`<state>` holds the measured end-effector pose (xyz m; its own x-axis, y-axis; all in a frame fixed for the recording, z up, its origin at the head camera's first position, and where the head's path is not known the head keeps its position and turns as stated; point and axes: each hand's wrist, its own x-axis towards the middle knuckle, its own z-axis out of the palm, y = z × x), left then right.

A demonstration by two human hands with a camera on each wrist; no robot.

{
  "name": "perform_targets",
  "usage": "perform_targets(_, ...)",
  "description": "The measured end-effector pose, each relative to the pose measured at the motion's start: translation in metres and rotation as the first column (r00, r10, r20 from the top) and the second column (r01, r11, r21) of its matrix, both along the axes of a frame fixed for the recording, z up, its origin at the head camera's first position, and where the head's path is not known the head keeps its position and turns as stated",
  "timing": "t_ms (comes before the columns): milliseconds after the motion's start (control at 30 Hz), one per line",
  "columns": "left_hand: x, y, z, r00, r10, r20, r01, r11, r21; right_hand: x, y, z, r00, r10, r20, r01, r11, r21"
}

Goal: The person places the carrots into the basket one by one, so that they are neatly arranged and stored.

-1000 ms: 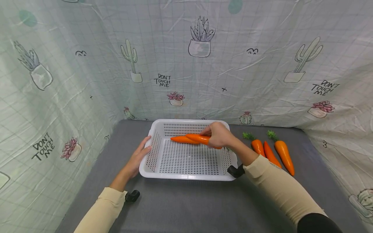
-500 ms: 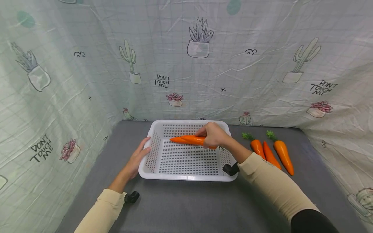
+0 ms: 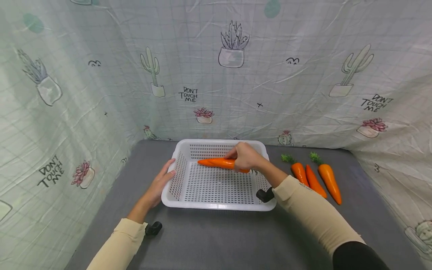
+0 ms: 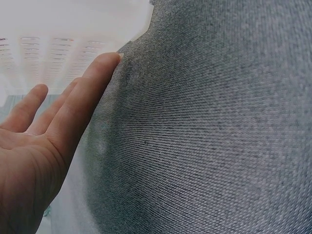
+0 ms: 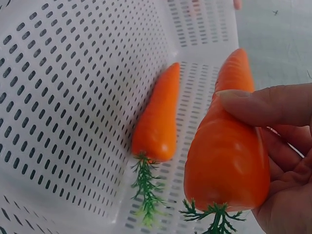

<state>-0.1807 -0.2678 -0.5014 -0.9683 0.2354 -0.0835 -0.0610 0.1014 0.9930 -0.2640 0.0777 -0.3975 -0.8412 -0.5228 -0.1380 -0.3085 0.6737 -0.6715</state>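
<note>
A white perforated plastic basket stands on the grey table. My left hand rests against its left end, fingers extended along the outer wall in the left wrist view. Inside the basket, my right hand holds an orange carrot between thumb and fingers, tip to the left. Green leaves stick out of its thick end. Another carrot with a green top lies on the basket floor beside the held one. From the head view the two carrots overlap, and the hand hides part of them.
Right of the basket lie three more carrots on the table: one by the basket, a middle one partly behind the right sleeve, and an outer one. A cactus-print curtain hangs around the back and sides.
My right hand has moved slightly left and lower in the basket with the carrot, which now overlaps the other one more. The left hand keeps its place on the basket.
</note>
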Motion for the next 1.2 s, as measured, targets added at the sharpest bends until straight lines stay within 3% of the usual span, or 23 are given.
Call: perform_targets(1200,0.000,-0.002,-0.001,1.000,0.001,-0.018,-0.001,1.000,-0.001,-0.020,-0.030,-0.029,0.998,-0.033,0.044,0.033,0.999,0.003)
